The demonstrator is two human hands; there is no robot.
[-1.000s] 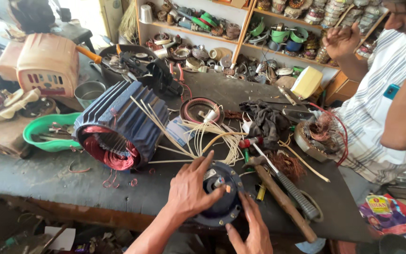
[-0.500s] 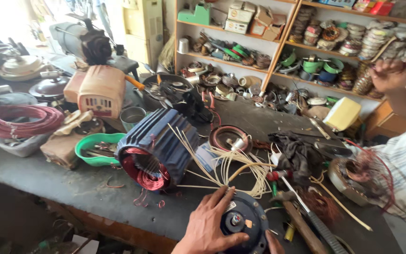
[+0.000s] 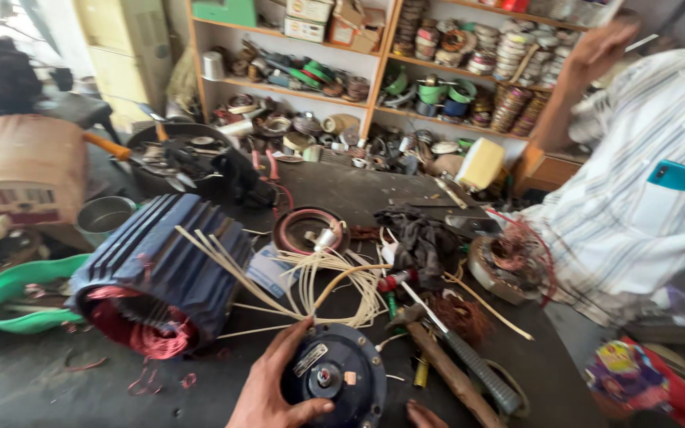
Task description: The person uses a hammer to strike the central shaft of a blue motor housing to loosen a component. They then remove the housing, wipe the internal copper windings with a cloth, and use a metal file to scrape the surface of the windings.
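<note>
My left hand (image 3: 269, 388) grips the left rim of a round black motor end cover (image 3: 341, 382) at the near edge of the dark workbench (image 3: 65, 380). Only the fingertips of my right hand (image 3: 422, 414) show at the bottom edge, beside the cover's right side; whether they touch it is unclear. Just left of the cover lies a blue ribbed motor housing (image 3: 160, 265) with red copper windings. A bundle of cream insulating sleeves (image 3: 319, 285) spreads out behind the cover.
A hammer (image 3: 445, 368) and a red-handled screwdriver (image 3: 406, 289) lie right of the cover. A green bowl (image 3: 5, 289) sits far left. Another person in a striped shirt (image 3: 636, 198) stands at the right, arm raised to the shelves (image 3: 374, 71) of parts.
The view has swung right and moved closer. My left hand has shifted from the cover's top to its left rim. The other person's raised hand stays at the shelves.
</note>
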